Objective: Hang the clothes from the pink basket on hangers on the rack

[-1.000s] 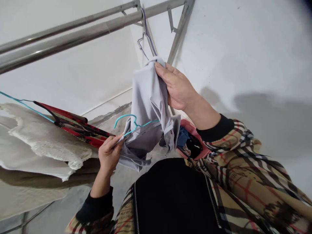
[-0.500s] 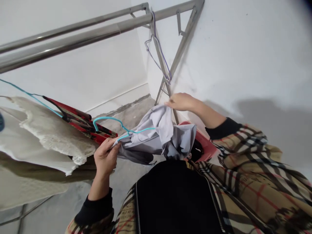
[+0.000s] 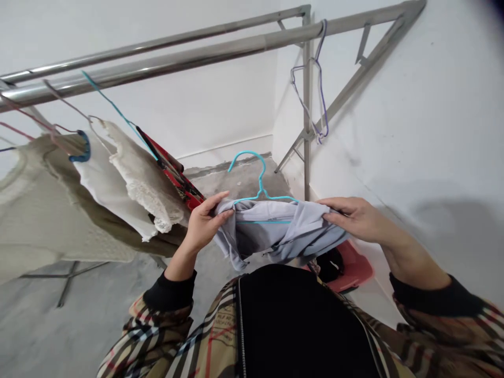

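A light grey-lavender garment is spread over a turquoise hanger, whose hook stands up free above the cloth. My left hand pinches the garment at the hanger's left shoulder. At the opposite end, my right hand grips the cloth between thumb and fingers. The hanger's lower bar shows through the garment's opening. Whether the hanger's right tip lies inside the cloth is hidden.
A metal drying rack crosses the top. White and olive clothes and a red-black item hang at left. Bare hangers hang at right. A pink basin with dark cloth stands below, beside the white wall.
My right hand has come down and moved right, drawing the cloth over the hanger's right side. The hanger now sits level, facing me. The view has shifted left.
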The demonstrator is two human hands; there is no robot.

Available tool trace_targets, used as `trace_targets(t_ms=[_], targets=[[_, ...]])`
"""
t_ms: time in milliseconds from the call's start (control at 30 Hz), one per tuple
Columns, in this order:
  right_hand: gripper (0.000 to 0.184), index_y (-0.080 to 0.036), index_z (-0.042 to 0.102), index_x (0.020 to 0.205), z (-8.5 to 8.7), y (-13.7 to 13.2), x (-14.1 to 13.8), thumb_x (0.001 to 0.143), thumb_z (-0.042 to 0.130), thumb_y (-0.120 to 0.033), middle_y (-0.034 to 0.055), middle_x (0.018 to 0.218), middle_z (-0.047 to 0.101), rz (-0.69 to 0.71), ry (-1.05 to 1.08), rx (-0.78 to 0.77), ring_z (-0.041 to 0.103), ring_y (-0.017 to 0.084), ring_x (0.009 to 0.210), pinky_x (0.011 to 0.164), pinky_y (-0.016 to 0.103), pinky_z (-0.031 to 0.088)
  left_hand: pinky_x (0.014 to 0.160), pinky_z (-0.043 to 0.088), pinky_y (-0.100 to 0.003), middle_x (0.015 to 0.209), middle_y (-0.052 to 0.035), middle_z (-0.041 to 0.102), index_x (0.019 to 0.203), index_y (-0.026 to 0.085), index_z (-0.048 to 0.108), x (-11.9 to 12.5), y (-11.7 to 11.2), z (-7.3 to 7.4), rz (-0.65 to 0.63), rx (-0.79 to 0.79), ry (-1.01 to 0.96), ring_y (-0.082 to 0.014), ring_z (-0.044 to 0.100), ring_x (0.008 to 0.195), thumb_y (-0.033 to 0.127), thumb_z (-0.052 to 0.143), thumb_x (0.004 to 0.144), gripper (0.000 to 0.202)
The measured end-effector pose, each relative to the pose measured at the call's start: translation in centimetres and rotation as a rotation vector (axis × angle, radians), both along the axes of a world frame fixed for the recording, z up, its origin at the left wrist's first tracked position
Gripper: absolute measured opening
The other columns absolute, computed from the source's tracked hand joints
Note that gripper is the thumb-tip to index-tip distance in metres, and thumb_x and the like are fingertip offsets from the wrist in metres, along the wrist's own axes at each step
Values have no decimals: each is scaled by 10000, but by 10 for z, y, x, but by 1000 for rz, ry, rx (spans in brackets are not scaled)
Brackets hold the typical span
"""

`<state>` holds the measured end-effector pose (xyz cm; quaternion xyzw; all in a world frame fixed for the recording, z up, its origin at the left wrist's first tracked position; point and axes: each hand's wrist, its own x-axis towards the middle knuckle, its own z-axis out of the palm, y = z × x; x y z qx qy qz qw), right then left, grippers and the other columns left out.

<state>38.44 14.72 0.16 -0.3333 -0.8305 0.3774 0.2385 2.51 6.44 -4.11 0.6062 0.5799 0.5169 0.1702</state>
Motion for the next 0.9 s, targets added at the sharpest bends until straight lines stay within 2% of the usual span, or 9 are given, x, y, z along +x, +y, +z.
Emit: trace_targets(t_ms=[167,333,467,567,633,700,767,833,900], targets=[[261,-203,751,1032,-11,-15,8,832,599,-272,53,961,770,-168,88,66,732,185,840,755,241,581,856,543,-302,1030,-59,715,1311,243,586,-4,4,-6,-27,129,-60,-166,675,917,352,720,812,528],[271,-262,769,1002,-19,-15,21,771,639,-205,18,909,776,-332,183,158,731,175,778,703,235,580,1066,435,-426,1264,-95,634,1381,283,494,-18,25,-15,149,339,-34,-228,586,1204,386,654,867,548],[292,-317,779,970,-16,-13,34,732,668,-188,8,914,777,-427,276,147,727,199,811,699,272,564,1059,430,-408,1304,-99,604,1363,255,487,-36,46,-33,152,239,-118,-235,565,1227,436,642,858,558],[289,-324,775,989,-10,-18,36,729,695,-226,39,943,773,-508,410,76,722,244,849,688,331,553,938,498,-392,1094,-95,681,1202,168,591,-39,53,-51,106,48,-164,-234,642,1023,417,659,813,466],[285,-311,774,991,-7,-21,34,726,703,-237,69,941,769,-557,443,40,718,282,876,692,379,550,901,500,-391,1015,-93,680,1113,137,625,-32,52,-59,203,2,-129,-232,637,960,362,666,789,397],[275,-299,774,982,-6,-23,31,728,691,-234,86,942,765,-578,418,22,712,309,908,723,420,551,925,476,-389,1072,-102,648,1158,144,608,-22,48,-58,366,99,-70,-229,609,1004,320,667,788,414],[277,-298,770,986,-6,-23,28,737,668,-230,84,956,763,-575,357,27,707,319,930,764,446,553,938,457,-367,1131,-98,610,1223,176,571,-10,41,-48,491,259,-40,-212,584,1041,324,656,815,442],[277,-307,769,989,-7,-21,25,749,653,-233,72,971,763,-558,285,59,705,316,934,788,449,557,888,463,-329,1072,-73,610,1187,195,581,1,37,-33,508,355,-66,-182,592,968,360,622,859,369],[279,-320,770,997,-9,-20,22,756,658,-237,62,990,764,-532,237,93,709,304,933,799,427,565,814,468,-298,970,-49,620,1102,196,604,11,36,-20,426,363,-116,-161,596,867,394,609,875,301]])
